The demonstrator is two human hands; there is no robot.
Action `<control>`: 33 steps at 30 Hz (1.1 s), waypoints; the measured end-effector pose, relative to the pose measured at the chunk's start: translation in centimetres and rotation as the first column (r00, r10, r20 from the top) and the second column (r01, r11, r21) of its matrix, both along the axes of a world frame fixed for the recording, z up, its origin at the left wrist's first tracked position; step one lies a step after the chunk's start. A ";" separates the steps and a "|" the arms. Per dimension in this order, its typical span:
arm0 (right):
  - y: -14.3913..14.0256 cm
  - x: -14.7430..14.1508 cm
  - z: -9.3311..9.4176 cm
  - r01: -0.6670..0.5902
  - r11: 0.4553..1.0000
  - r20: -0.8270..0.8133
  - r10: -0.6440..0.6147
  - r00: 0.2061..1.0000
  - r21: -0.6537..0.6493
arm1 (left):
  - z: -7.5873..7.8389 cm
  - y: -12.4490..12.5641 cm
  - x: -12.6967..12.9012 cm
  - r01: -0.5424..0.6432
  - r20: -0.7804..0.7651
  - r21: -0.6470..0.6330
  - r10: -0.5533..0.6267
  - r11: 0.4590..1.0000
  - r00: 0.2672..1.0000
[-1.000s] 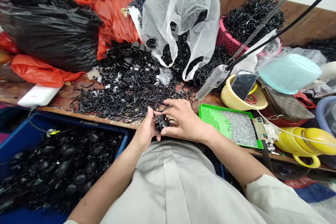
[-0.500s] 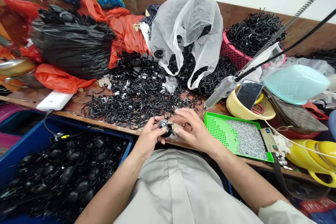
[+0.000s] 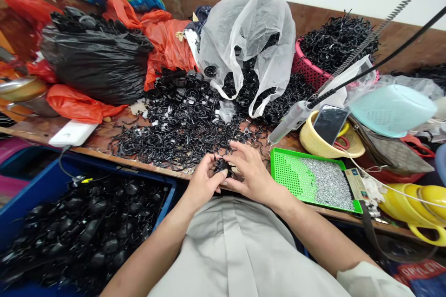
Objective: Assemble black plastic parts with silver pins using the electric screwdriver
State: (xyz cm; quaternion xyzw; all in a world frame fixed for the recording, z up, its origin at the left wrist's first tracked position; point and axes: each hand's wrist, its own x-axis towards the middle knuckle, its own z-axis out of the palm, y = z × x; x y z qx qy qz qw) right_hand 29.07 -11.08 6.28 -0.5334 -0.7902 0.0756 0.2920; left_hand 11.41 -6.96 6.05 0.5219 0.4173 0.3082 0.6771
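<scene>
Just over the table's front edge, my left hand [image 3: 203, 181] is closed around a small black plastic part [image 3: 221, 166], its thumb lying across the near side. My right hand [image 3: 251, 174] meets the same part from the right, thumb and fingertips pinching at it. The fingers cover much of the part, so its details do not show. Right behind the hands spreads a heap of thin black plastic pieces [image 3: 167, 137]. Beyond that heap lie round black parts [image 3: 191, 95], some spilling from a white plastic bag [image 3: 251, 23].
A green tray [image 3: 284, 178] of small metal pieces sits to the right, with an electric screwdriver [image 3: 287, 123] hanging behind it. Further right is a yellow bowl [image 3: 313, 141] holding a phone [image 3: 330, 124]. At lower left, a blue bin [image 3: 170, 195] holds many black parts.
My right hand has moved slightly left, its fingers coming in onto the black part. The part has turned, and its silvery face is no longer visible. The screwdriver has swung slightly.
</scene>
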 end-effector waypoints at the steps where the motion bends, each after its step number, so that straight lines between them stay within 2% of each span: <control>1: -0.1 0.0 0.0 0.000 1.000 0.001 0.000 1.000 -0.007 | 0.0 0.0 -0.1 -0.001 -0.009 0.006 0.001 1.000 1.000; 6: -0.3 -0.1 0.2 -0.044 0.997 -0.044 0.041 0.998 -0.064 | 0.2 -0.1 -0.4 -0.023 -0.026 0.068 0.025 0.997 0.999; 10: -0.2 -0.1 0.2 0.007 1.000 -0.328 -0.009 0.945 -0.006 | 0.3 -0.6 -0.5 -0.009 -0.003 0.217 0.010 0.976 1.000; 12: -0.3 -0.3 0.3 0.010 1.000 -0.403 0.003 0.915 0.029 | 0.3 -0.8 -0.4 -0.006 -0.031 0.307 0.017 0.952 0.999; 17: -0.9 -0.4 1.1 -0.038 0.997 -0.412 0.060 0.909 0.063 | 0.6 -1.0 -0.4 -0.059 -0.033 0.382 0.077 0.923 0.997; 22: -0.1 0.0 1.3 -0.076 0.995 -0.370 0.097 0.924 0.071 | 1.2 -1.2 -0.2 -0.023 -0.062 0.488 0.061 0.873 0.996; 24: 0.6 0.4 1.0 -0.094 0.995 -0.358 0.097 0.929 0.028 | 1.1 -1.0 0.0 -0.019 -0.073 0.425 0.055 0.905 0.996; 25: 0.8 0.7 0.9 -0.088 0.996 -0.334 0.085 0.939 0.005 | 1.0 -0.8 0.1 -0.012 -0.080 0.345 0.042 0.938 0.996; 27: 1.1 1.2 0.9 -0.075 0.997 -0.222 0.070 0.973 -0.015 | 0.7 -0.4 0.2 0.039 -0.087 0.114 -0.029 0.993 0.996; 28: 1.1 1.4 1.0 -0.090 0.996 -0.137 0.087 0.987 -0.018 | 0.5 -0.2 0.3 0.077 -0.078 -0.006 -0.077 0.997 0.994; 30: 0.8 1.8 1.8 -0.160 0.986 0.053 0.162 0.985 -0.034 | 0.4 0.0 0.2 0.173 -0.029 -0.196 -0.182 0.965 0.983; 33: 0.0 2.0 3.2 -0.247 0.962 0.276 0.270 0.923 -0.116 | 0.3 0.0 0.0 0.292 0.050 -0.337 -0.293 0.895 0.955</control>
